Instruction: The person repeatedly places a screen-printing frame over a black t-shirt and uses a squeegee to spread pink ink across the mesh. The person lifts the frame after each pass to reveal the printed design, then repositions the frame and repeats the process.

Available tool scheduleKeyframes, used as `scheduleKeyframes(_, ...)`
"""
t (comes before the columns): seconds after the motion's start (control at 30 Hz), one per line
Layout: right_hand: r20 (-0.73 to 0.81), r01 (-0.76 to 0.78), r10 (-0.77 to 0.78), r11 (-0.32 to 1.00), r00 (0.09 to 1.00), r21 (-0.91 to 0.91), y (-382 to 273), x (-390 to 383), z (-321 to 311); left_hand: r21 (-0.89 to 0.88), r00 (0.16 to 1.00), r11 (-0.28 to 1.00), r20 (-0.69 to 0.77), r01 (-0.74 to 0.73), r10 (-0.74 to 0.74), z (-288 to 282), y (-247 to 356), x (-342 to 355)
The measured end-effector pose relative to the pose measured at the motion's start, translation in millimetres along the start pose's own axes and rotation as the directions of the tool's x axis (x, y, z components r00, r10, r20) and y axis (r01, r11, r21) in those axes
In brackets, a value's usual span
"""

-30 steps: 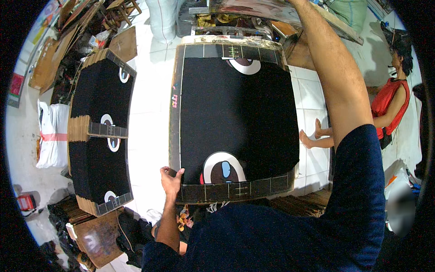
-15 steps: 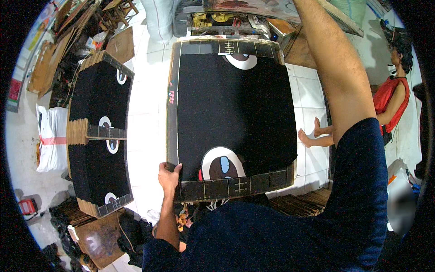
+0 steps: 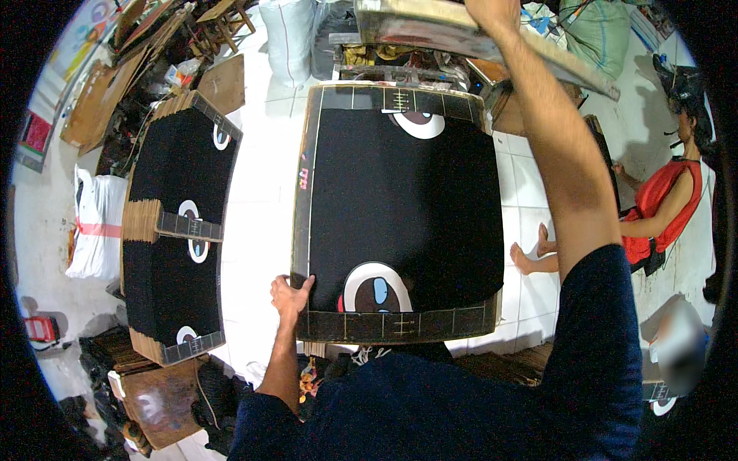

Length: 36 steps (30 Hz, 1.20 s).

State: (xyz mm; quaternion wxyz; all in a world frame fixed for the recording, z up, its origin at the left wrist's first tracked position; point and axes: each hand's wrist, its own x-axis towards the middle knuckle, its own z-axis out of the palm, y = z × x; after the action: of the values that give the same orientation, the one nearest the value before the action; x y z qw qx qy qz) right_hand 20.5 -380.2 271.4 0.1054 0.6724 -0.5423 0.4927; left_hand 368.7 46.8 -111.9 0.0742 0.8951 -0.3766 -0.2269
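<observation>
Before me lies a board (image 3: 401,326) with dark bands along its ends and a pale left edge. Black fabric (image 3: 407,200) lies flat on it, with a printed cartoon eye (image 3: 377,288) at the near end and part of another (image 3: 419,124) at the far end. My left hand (image 3: 292,295) grips the board's near left corner, thumb on top and fingers outside the edge. Far off, my right hand (image 3: 496,14) meets the edge of a raised, tilted frame (image 3: 415,29); the picture's top cuts off its fingers.
On the left stand stacked boards (image 3: 177,207) covered in similar black pieces. A white bundle (image 3: 98,223) lies beyond them. A person in red (image 3: 669,196) sits at right, feet stretched toward the board. Sacks (image 3: 288,42) stand at the back, and a wooden stool (image 3: 223,27) stands far left.
The view has shifted, so the board and raised frame appear lower. My right hand has come into view at the frame's edge. My left hand stays at the board's corner.
</observation>
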Motion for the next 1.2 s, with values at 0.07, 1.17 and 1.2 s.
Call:
scheduleKeyframes(0.07, -0.079, 0.13, -0.124, 0.989, 0.989, 0.069, 7, -30, 1, -0.026, 0.973, 0.981, -0.131, -0.192, 0.187, -13, 45, -3)
scheduleKeyframes(1.17, 0.784, 0.222, -0.399, 0.917, 0.475, 0.333, 182, -237, 217, -0.133, 0.774, 0.778, -0.294, -0.614, 0.56, 88, 229, 42)
scheduleKeyframes(1.2, 0.751, 0.244, -0.414, 0.91, 0.515, 0.334, 182, -229, 226, -0.119, 0.772, 0.781, -0.301, -0.613, 0.56, 90, 229, 44)
